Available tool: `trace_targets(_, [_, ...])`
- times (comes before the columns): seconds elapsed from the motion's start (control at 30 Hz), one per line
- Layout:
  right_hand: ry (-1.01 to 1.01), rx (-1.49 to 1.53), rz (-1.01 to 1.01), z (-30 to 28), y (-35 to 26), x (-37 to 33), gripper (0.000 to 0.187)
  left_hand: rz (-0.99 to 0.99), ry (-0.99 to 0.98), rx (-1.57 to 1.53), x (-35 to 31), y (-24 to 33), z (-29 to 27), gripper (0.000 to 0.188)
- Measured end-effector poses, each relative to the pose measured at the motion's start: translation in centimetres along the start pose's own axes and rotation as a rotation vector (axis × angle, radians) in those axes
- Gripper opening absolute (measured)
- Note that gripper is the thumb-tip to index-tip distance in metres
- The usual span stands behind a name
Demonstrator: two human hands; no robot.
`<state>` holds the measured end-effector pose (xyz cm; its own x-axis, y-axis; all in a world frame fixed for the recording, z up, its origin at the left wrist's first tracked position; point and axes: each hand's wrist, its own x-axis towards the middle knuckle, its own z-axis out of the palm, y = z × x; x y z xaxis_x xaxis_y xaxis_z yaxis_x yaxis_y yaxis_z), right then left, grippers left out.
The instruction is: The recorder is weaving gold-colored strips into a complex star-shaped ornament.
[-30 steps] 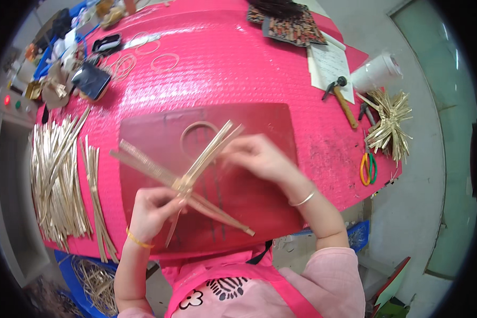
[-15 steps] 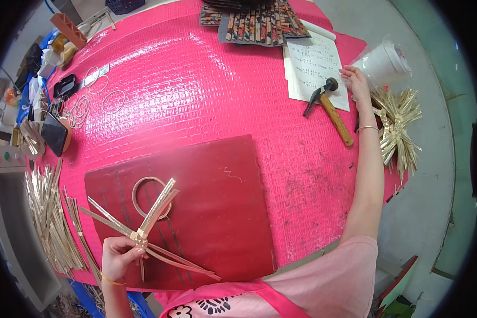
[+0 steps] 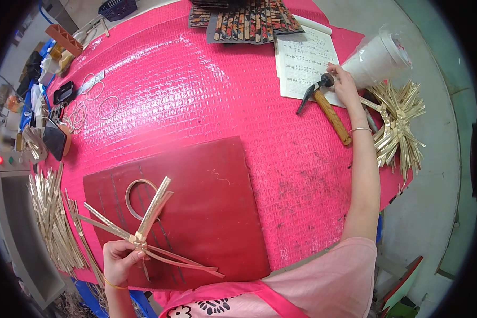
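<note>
My left hand (image 3: 117, 261) pinches the knotted middle of a bunch of crossed gold strips (image 3: 152, 212) above a dark red mat (image 3: 217, 217). A ring of pale strap (image 3: 128, 199) lies on the mat behind them. At the far right my right hand (image 3: 345, 87) is stretched out over a notepad (image 3: 302, 63) with handwriting. Its fingers are extended close to the head of a hammer with a wooden handle (image 3: 332, 119); whether they touch it I cannot tell. More knotted gold strips (image 3: 398, 124) lie right of that forearm.
Loose gold strips (image 3: 53, 212) lie in a pile along the left edge. Thin pale rings (image 3: 108, 108), a phone-like dark object (image 3: 55, 139) and clutter fill the far left. Patterned dark pieces (image 3: 259, 26) stand at the back. A plastic-wrapped white roll (image 3: 379, 58) lies at the right.
My right hand has moved left and closer to the hammer head. My left hand still holds the gold strips. The whole view has shifted slightly.
</note>
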<state>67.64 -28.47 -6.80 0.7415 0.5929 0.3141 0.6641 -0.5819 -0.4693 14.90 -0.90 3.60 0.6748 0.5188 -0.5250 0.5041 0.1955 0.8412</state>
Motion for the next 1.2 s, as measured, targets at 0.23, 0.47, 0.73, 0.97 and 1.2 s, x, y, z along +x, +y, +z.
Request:
trace_targets(0.23, [0.163,0.594,0.135,-1.1,-20.0,-7.0,0.024,0.110,-0.015,-0.012,-1.5,0.1,0.9,0.007])
trace_targets(0.47, [-0.868,1.037,-0.183,1.0,-35.1,-15.6,0.019,0.433,-0.092,0.279,-2.1,3.7,3.6,0.007])
trace_targets(0.73, [-1.079,1.137,0.160,1.5,-40.1,-17.5,0.012,0.689,-0.031,0.438,-5.1,2.2,-0.2,0.013])
trace_targets(0.97, [-1.016,0.947,0.279,1.7,-44.1,-18.5,0.010,0.976,0.334,0.608,-5.5,-1.8,-2.4,0.006])
trace_targets(1.2, [-0.922,1.127,0.275,4.5,-47.2,-19.9,0.011,0.711,0.383,0.094,-6.5,-3.2,-3.0,0.009])
